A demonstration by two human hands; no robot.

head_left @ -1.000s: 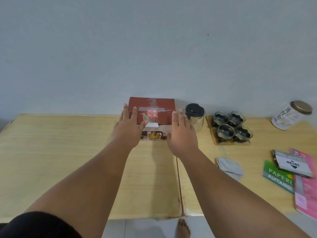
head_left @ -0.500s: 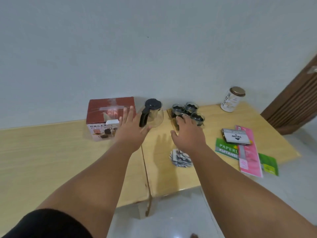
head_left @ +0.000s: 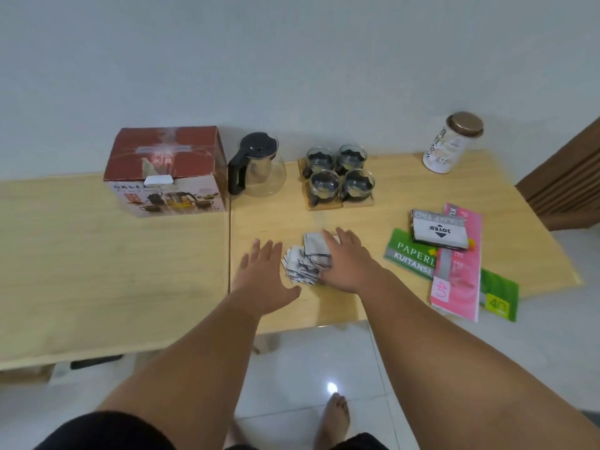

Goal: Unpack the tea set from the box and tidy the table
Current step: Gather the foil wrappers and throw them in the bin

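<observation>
A red tea-set box [head_left: 167,170] stands shut at the back of the wooden table [head_left: 97,271]. To its right sit a glass teapot [head_left: 258,165] with a black lid and handle, and several glass cups [head_left: 339,173] on wooden coasters. A fanned pile of grey sachets [head_left: 303,263] lies near the front edge. My right hand [head_left: 349,259] rests flat on the pile's right side, fingers spread. My left hand [head_left: 264,271] hovers open just left of the pile, touching nothing I can see.
A white jar with a bronze lid [head_left: 453,142] stands at the back right. A Joyko stamp-pad box [head_left: 438,232], green receipt books [head_left: 410,258] and a pink booklet [head_left: 456,264] lie at the right edge. A brown door [head_left: 565,180] is at far right. My bare foot [head_left: 334,417] is on the white tiled floor.
Both hands left the box and came down toward the near edge. My right hand has landed on the sachet pile. The view swung right and downward.
</observation>
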